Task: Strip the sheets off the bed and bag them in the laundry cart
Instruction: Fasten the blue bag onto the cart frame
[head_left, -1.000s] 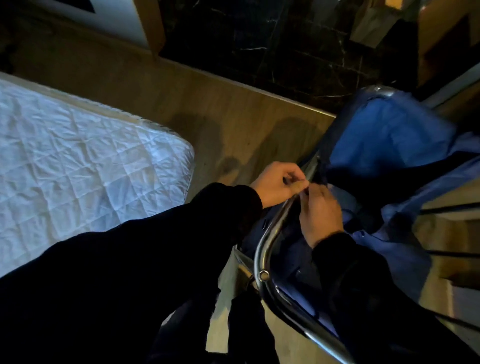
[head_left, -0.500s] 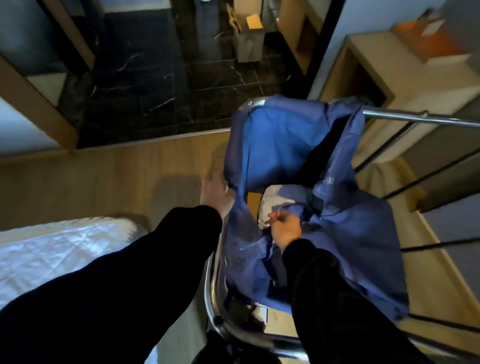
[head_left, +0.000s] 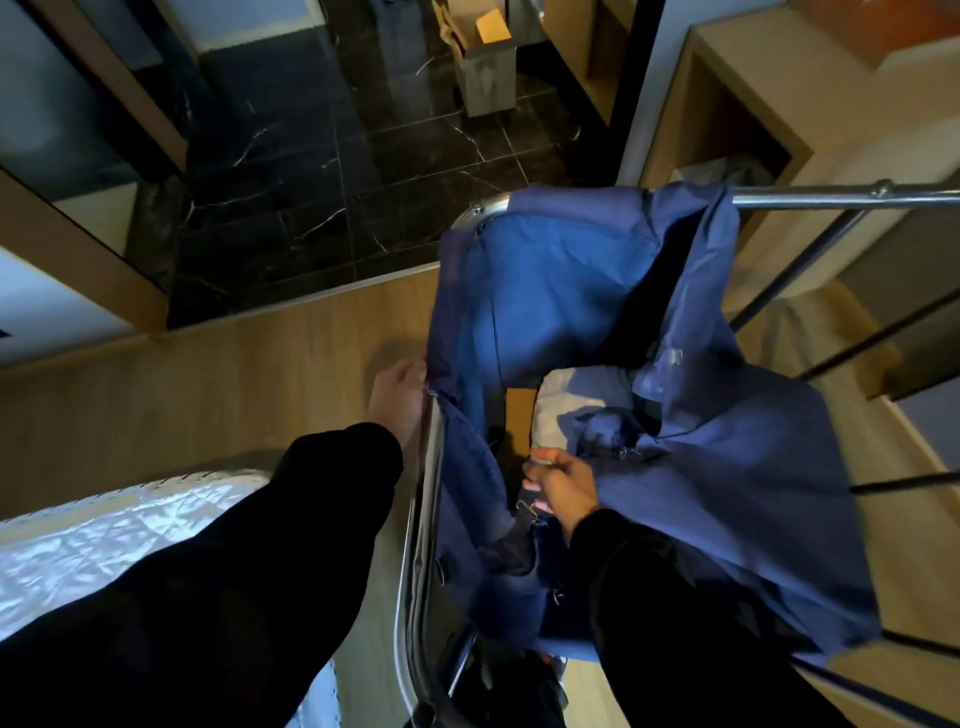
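**Hands at the laundry bag, sheets inside**

The blue laundry bag (head_left: 571, 291) hangs open in the chrome cart frame (head_left: 420, 519), its far edge draped over the frame's far left corner. Deep inside, towards the middle of the bag, lies a bundle of white sheets (head_left: 569, 400).

The left hand (head_left: 399, 400) is at the frame's left rail, its fingers curled onto the bag's hem there. The right hand (head_left: 558, 483) reaches into the bag near the near edge, fingers part spread against the fabric, just beside a small metal hook (head_left: 527, 506). Whether it grasps anything I cannot tell.

The quilted mattress (head_left: 130, 530) lies bare left of the cart. A grey bin (head_left: 488, 78) stands on the black marble floor (head_left: 311, 171) beyond.
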